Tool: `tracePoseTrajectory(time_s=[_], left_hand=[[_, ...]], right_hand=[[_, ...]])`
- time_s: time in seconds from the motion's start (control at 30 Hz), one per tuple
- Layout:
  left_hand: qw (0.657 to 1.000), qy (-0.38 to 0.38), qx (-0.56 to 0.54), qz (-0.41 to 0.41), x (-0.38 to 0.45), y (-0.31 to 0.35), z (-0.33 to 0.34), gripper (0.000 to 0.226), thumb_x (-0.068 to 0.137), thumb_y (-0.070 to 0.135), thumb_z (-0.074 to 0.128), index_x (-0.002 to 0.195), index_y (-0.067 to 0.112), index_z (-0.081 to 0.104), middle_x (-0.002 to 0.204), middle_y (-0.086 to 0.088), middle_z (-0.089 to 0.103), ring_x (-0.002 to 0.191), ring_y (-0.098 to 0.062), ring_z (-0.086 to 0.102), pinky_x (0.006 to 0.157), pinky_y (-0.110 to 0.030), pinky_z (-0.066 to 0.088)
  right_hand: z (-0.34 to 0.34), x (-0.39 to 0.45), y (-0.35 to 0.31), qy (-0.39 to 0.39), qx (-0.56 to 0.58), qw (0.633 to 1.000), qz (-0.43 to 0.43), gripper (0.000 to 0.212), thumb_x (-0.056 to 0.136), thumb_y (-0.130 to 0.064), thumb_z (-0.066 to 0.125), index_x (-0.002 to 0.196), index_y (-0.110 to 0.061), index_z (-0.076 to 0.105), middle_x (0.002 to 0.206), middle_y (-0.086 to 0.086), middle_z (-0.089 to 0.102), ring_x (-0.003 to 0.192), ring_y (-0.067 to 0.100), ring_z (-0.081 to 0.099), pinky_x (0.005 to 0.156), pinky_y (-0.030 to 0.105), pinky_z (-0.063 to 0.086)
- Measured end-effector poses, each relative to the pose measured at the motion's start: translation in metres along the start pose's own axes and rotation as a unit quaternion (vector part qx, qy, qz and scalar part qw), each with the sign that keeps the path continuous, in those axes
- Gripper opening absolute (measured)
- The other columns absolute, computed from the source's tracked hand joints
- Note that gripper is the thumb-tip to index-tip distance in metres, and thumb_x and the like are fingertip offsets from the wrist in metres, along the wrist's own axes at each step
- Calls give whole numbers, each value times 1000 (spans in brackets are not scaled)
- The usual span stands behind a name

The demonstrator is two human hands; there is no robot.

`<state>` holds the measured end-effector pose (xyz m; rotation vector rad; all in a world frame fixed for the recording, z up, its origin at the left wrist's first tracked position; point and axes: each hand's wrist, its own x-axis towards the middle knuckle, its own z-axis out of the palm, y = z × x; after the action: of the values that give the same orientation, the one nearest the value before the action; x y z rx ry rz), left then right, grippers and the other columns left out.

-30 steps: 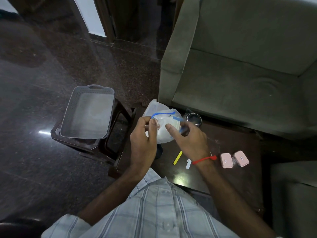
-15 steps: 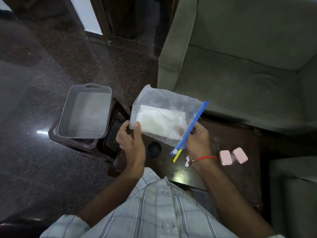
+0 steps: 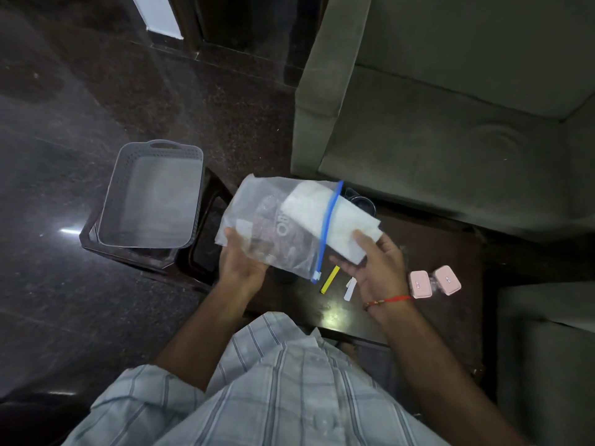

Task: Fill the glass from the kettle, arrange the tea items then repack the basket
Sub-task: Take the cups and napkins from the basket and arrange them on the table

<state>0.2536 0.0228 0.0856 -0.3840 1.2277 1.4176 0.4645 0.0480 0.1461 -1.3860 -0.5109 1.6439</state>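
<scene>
Left hand [image 3: 241, 262] grips clear bag [image 3: 273, 226]; right hand [image 3: 373, 262] pinches white packet [image 3: 335, 220], its long axis slanting down-right.

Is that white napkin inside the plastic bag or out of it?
Partly out. The napkin sticks past the bag's blue zip strip, pinched by the right hand; the left hand holds the bag.
</scene>
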Motion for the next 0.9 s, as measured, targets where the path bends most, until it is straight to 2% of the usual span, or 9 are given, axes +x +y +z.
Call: tracePoseTrajectory(time_s=[0.13, 0.23, 0.4, 0.47, 0.53, 0.57, 0.63, 0.77, 0.9], left_hand=[[997, 75, 27, 2, 30, 2, -37, 50, 109, 42, 45, 142, 7, 52, 118, -14, 70, 76, -28, 79, 56, -45, 63], [986, 154, 70, -2, 54, -1, -80, 50, 109, 38, 48, 147, 7, 44, 133, -17, 64, 89, -31, 74, 73, -50, 65], [945, 241, 216, 56, 103, -8, -141, 44, 109, 33, 49, 135, -2, 56, 106, -8, 64, 76, -14, 60, 46, -13, 53], [938, 233, 254, 40, 128, -14, -156, 39, 109, 37, 48, 124, 4, 62, 123, -15, 62, 83, -22, 63, 64, -19, 60], [944, 208, 258, 3, 149, -22, -160, 47, 108, 38, 48, 136, 1, 56, 141, -24, 58, 111, -39, 64, 100, -46, 56], [944, 195, 265, -15, 159, -25, -159, 52, 109, 38, 48, 143, -1, 51, 145, -28, 55, 122, -43, 61, 108, -56, 49], [934, 171, 309, -44, 179, -30, -158, 58, 109, 37, 49, 149, -4, 42, 149, -29, 50, 133, -49, 53, 110, -59, 46], [841, 188, 494, -118, 199, -36, -154, 81, 98, 38, 67, 158, 2, 27, 159, -24, 39, 143, -43, 45, 114, -52, 43], [724, 121, 676, -69, 194, -47, -141, 102, 91, 26, 76, 163, 9, 6, 165, -26, 20, 150, -45, 29, 123, -54, 27]], right_hand=[[-27, 8, 2, 45, 37, 998, 10, 26, 97, -4, 57, 89, -21, 76, 100, 3, 78, 92, 26, 76, 70, 55, 63], [-41, 15, 16, 80, 31, 996, 15, 22, 98, -1, 54, 96, -17, 70, 96, 0, 78, 89, 24, 75, 65, 50, 64], [-57, 40, 54, 123, 8, 991, 45, 20, 96, 1, 55, 104, -15, 65, 109, 6, 72, 98, 28, 72, 60, 41, 63], [-58, 54, 72, 131, 1, 990, 58, 22, 95, 2, 56, 108, -14, 61, 119, 13, 66, 107, 35, 66, 61, 42, 62], [-56, 67, 87, 139, 0, 988, 70, 28, 94, 3, 56, 117, -13, 59, 135, 20, 59, 117, 42, 62, 64, 46, 62], [-55, 74, 93, 145, 1, 987, 73, 33, 93, 3, 57, 122, -13, 57, 142, 21, 54, 122, 44, 59, 66, 48, 62], [-51, 83, 103, 161, 5, 984, 73, 41, 93, 3, 58, 128, -16, 54, 148, 19, 48, 127, 45, 56, 68, 50, 62], [-48, 91, 114, 169, 8, 983, 67, 39, 94, 1, 59, 125, -22, 52, 144, 13, 53, 125, 43, 58, 68, 52, 63], [-56, 90, 115, 159, 12, 984, 74, 27, 96, 0, 58, 112, -21, 62, 140, 16, 59, 125, 40, 60, 71, 55, 62]])
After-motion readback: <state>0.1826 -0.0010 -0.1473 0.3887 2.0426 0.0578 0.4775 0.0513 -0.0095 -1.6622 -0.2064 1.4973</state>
